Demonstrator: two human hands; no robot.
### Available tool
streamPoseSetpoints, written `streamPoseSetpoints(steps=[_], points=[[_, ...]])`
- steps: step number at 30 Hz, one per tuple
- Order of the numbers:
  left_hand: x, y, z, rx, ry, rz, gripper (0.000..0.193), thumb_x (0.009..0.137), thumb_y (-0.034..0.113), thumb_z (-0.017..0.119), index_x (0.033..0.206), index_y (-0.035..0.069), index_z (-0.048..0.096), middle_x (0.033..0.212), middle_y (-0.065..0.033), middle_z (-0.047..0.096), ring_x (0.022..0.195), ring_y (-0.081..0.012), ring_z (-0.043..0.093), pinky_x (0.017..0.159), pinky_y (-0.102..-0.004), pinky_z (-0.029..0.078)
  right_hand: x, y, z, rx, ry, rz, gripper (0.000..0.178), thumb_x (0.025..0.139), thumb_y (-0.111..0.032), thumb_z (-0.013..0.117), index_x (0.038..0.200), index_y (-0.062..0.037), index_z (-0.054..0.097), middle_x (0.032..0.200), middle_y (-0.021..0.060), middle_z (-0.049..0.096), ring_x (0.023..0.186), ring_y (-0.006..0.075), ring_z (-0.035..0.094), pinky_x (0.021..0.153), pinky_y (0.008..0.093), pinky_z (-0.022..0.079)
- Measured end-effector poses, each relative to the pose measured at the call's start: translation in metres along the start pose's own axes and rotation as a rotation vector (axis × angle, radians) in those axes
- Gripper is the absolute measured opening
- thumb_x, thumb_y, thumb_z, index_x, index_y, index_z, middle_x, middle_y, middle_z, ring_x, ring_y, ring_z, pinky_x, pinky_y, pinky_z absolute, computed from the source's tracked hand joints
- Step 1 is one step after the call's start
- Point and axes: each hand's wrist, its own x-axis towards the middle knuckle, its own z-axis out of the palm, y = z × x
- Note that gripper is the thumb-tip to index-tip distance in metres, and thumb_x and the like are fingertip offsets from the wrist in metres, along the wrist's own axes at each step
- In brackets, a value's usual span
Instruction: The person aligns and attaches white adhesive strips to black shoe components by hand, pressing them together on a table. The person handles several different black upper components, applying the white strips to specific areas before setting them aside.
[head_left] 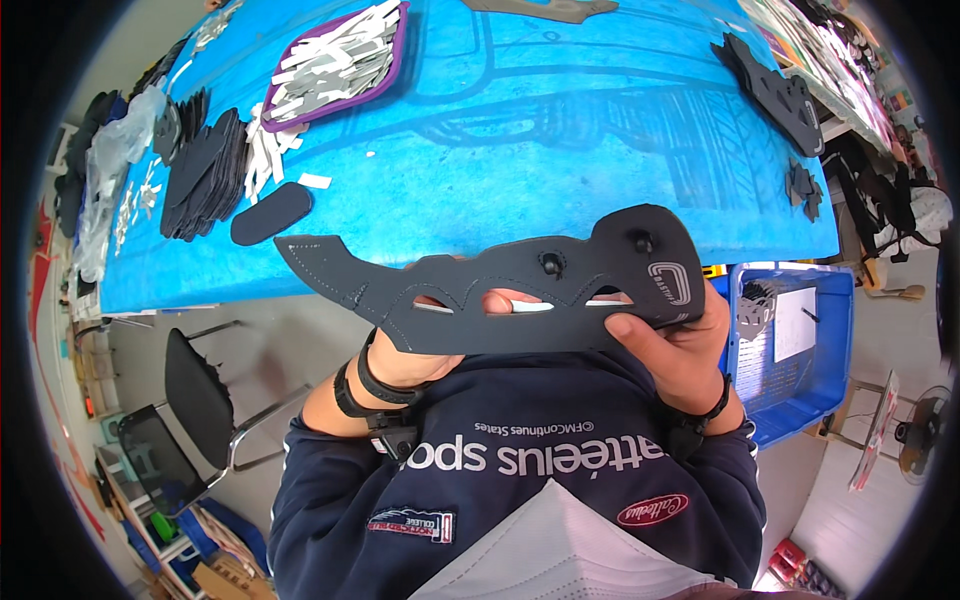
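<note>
Near the table's front edge I hold up a long black flat panel with stitched curves, several cut-out openings and a pale printed mark at its right end. Two small black knob-like fittings stick out from its front. My right hand grips the right end, thumb on the front face and fingers behind. My left hand is behind the left half, closed against it; a fingertip shows through the middle opening. White material shows through the openings too; its kind is hidden.
A purple basket of white and grey strips stands on the blue table. Stacked black pieces and a rounded black piece lie left. More black panels are far right. A blue crate and black chair flank me.
</note>
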Motion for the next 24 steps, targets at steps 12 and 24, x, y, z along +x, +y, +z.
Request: streamPoseSetpoints(steps=[12, 24], points=[[-0.001, 0.009, -0.003, 0.349, -0.028, -0.010, 0.011, 0.087, 0.004, 0.063, 0.095, -0.002, 0.068, 0.097, -0.0150, 0.070, 0.087, -0.0218, 0.066, 0.076, -0.0311, 0.052, -0.002, -0.003, 0.003, 0.021, 0.028, 0.068, 0.025, 0.080, -0.002, 0.074, 0.102, 0.0043, 0.064, 0.089, 0.0084, 0.071, 0.078, 0.0072, 0.063, 0.068, 0.0210, 0.049], [0.008, 0.007, -0.002, 0.067, -0.090, 0.124, 0.040, 0.087, 0.020, 0.067, 0.115, -0.006, 0.054, 0.108, -0.0273, 0.062, 0.101, -0.0431, 0.063, 0.089, -0.0522, 0.051, -0.004, 0.004, 0.007, 0.056, 0.112, 0.083, 0.026, 0.080, -0.002, 0.074, 0.102, 0.0036, 0.064, 0.088, 0.0052, 0.070, 0.077, 0.0056, 0.061, 0.068, 0.0198, 0.048]])
